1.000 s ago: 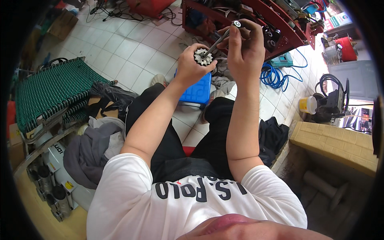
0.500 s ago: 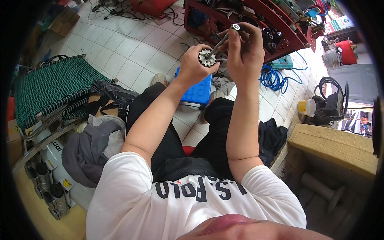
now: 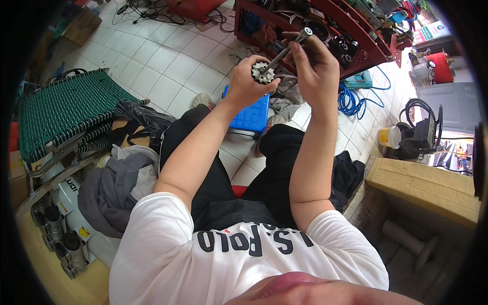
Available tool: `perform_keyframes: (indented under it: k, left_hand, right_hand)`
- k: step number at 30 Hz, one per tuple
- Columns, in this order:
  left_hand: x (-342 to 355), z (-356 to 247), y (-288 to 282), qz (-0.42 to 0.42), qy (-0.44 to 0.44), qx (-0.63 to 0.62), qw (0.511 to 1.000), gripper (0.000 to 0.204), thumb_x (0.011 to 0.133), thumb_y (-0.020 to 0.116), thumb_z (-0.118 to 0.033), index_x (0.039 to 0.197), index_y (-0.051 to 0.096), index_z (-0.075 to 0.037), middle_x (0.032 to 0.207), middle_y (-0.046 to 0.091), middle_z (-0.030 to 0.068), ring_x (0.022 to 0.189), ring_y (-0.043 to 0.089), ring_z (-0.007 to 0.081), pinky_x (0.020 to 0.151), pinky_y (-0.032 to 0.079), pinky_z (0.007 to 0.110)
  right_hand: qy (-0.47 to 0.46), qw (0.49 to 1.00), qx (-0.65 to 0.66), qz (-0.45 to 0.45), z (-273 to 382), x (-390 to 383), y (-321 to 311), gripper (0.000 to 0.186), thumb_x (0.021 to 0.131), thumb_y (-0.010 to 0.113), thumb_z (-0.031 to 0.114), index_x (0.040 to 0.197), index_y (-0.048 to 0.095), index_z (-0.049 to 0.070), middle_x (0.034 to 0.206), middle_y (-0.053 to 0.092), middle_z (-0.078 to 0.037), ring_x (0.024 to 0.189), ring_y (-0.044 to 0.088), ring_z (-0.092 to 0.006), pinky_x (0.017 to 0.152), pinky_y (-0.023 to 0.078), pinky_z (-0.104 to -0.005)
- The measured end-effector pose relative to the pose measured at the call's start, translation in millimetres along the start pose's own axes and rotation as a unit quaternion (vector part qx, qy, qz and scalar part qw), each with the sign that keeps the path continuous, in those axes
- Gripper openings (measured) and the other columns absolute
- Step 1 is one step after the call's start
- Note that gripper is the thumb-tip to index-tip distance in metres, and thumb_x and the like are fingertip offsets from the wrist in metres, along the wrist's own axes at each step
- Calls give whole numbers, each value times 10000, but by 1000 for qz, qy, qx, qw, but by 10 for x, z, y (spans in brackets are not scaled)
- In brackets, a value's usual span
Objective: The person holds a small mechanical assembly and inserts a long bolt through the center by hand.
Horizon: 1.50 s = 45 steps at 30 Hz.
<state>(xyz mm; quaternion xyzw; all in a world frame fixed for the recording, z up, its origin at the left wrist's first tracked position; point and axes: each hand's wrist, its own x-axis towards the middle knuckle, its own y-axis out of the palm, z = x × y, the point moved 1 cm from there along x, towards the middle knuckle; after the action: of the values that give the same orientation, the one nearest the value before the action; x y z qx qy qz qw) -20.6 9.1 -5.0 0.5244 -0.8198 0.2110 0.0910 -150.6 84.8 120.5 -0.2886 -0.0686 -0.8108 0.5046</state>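
A round metal part with a notched, gear-like rim (image 3: 263, 76) sits in my left hand (image 3: 243, 84), whose fingers and thumb wrap round its edge. Its open face is turned up, and the details inside are too small to make out. My right hand (image 3: 319, 71) pinches a slim metal rod-shaped tool (image 3: 281, 54) between thumb and fingers. The tool slants down to the left, its lower tip at the middle of the part's face. A round, hollow-looking end tops the rod above my fingers. Both hands are raised over a blue plastic box lid (image 3: 250, 116).
Ahead stands a red metal tool cart (image 3: 363, 61) loaded with tools. Coiled blue hose (image 3: 351, 101) lies on the tiled floor beside it. To my left are a green woven folding chair (image 3: 76, 109) and grey cloth (image 3: 119, 188); a yellow ledge (image 3: 422, 188) runs along my right.
My right hand has shifted slightly right, and its fingers sit differently on the rod, showing more of its top end. My left hand and the notched part stay about where they were.
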Motion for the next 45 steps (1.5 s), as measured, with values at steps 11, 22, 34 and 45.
perform_keyframes:
  k: [11, 22, 34, 45]
  left_hand:
    - [-29, -82, 18, 27, 13, 6, 1000, 482, 691, 917, -264, 1052, 667, -64, 941, 700, 116, 931, 673, 320, 865, 537, 440]
    - [-39, -179, -28, 23, -33, -54, 998, 447, 730, 901, -224, 1066, 666, -46, 858, 721, 62, 790, 699, 182, 777, 565, 346]
    - [-63, -107, 26, 58, -3, -42, 997, 459, 733, 914, -254, 1062, 672, -46, 888, 731, 85, 818, 717, 195, 792, 568, 343]
    - [-53, -77, 27, 49, -35, -69, 996, 471, 735, 920, -257, 1065, 662, -40, 879, 726, 59, 809, 696, 155, 777, 564, 318]
  right_hand:
    - [46, 997, 51, -27, -24, -20, 24, 149, 904, 795, 48, 1003, 689, 12, 896, 776, -60, 815, 728, -78, 649, 546, -226]
    - [71, 996, 55, 25, 49, -58, 55, 284, 1000, 665, 90, 1266, 625, -4, 1017, 779, -101, 898, 767, -193, 787, 599, -323]
    - [74, 986, -150, 29, -11, -16, -12, 281, 913, 785, 133, 1169, 726, 35, 864, 795, -61, 781, 755, -128, 693, 549, -260]
    - [96, 992, 68, 44, 13, -33, 1, 215, 1001, 623, 22, 1200, 686, -25, 1078, 772, -113, 1000, 751, -184, 886, 596, -319]
